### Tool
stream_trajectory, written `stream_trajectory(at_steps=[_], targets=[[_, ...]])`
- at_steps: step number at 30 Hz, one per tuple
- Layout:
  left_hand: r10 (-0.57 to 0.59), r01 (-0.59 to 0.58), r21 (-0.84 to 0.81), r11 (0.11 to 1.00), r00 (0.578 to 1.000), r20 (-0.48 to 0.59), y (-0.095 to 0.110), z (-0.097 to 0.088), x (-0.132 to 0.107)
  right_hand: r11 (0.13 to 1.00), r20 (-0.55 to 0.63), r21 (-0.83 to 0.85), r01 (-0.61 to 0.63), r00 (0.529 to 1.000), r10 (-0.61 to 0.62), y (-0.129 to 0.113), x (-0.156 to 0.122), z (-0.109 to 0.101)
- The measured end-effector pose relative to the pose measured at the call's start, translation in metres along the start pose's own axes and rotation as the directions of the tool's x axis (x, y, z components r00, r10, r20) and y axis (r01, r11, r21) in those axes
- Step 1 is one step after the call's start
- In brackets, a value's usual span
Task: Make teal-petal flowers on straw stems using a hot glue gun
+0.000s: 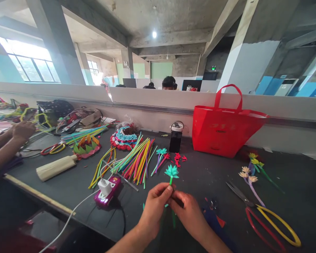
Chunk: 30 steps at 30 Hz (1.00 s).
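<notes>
My left hand (pixel 155 207) and my right hand (pixel 188 212) meet low in the middle of the view, over a dark table (pixel 205 175). Both pinch the green stem of a small teal pipe-cleaner flower (pixel 171 172), whose head stands upright just above my left fingertips. The left thumb and forefinger close on the stem right under the flower head. The right fingers curl round the stem lower down, and the stem's lower end is partly hidden behind them.
A pile of coloured pipe cleaners (pixel 137 160), finished flowers (pixel 252 168), scissors (pixel 263 214) with red and yellow handles, a pink device (pixel 107 189) with white plug and cable, a black bottle (pixel 176 137), a red bag (pixel 223 126). Another person's arms (pixel 7 144) at left.
</notes>
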State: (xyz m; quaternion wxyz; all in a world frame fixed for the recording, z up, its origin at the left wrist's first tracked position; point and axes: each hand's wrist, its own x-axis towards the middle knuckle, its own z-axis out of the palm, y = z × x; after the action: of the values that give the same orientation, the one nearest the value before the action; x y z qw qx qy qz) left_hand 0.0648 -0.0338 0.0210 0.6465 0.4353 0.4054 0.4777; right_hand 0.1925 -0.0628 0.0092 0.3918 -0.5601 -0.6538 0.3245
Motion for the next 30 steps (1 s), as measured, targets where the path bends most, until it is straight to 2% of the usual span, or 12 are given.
stream_trajectory(at_steps=[3,5,9,13,17,22,30], targets=[[0.134,-0.112,0.233,0.966,0.988,-0.08,0.012,-0.013,0.041,1.0,0.004,-0.001,0.009,1.0,-0.009,0.008,-0.001,0.004],[0.172,-0.132,0.3,0.945,0.979,-0.112,0.019,-0.023,0.078,0.999,0.01,-0.042,0.029,1.0,-0.028,0.016,-0.004,0.008],[0.163,-0.079,0.449,0.89,0.975,-0.151,0.019,-0.04,0.152,0.971,0.008,-0.186,0.151,0.988,-0.152,0.033,-0.01,0.02],[0.131,-0.002,0.607,0.794,0.977,-0.168,0.002,-0.045,0.195,0.909,0.038,-0.317,0.272,0.961,-0.274,0.045,-0.01,0.032],[0.147,0.029,0.742,0.67,0.974,-0.171,-0.011,-0.051,0.21,0.866,0.087,-0.352,0.355,0.934,-0.347,0.049,-0.008,0.038],[0.167,0.052,0.875,0.482,0.975,-0.15,-0.015,-0.055,0.214,0.847,0.12,-0.33,0.417,0.908,-0.401,0.043,-0.01,0.034],[0.163,0.002,0.98,0.201,0.986,-0.035,-0.012,-0.047,0.199,0.856,0.154,-0.322,0.405,0.914,-0.375,0.04,-0.012,0.034]])
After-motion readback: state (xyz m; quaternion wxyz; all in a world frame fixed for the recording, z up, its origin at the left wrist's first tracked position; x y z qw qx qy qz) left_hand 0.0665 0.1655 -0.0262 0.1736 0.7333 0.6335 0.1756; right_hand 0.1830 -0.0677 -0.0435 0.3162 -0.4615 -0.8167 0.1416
